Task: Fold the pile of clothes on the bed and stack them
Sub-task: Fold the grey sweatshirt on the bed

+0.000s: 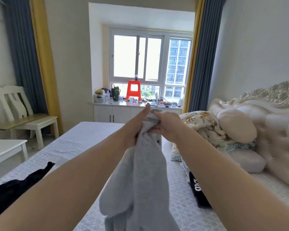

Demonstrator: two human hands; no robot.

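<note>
Both hands pinch the top edge of one grey garment (140,177): left hand (135,125) with thumb up, right hand (167,125) with fingers curled over it. Soft fleecy cloth, hanging in long folds above the bed (83,140). Two black garments lie on the textured white cover: one left (15,187), one right (197,189).

the bed (83,139) carries a black garment (15,185), a second black garment (198,190), pillows (237,125) and floral bedding (202,124).
</note>
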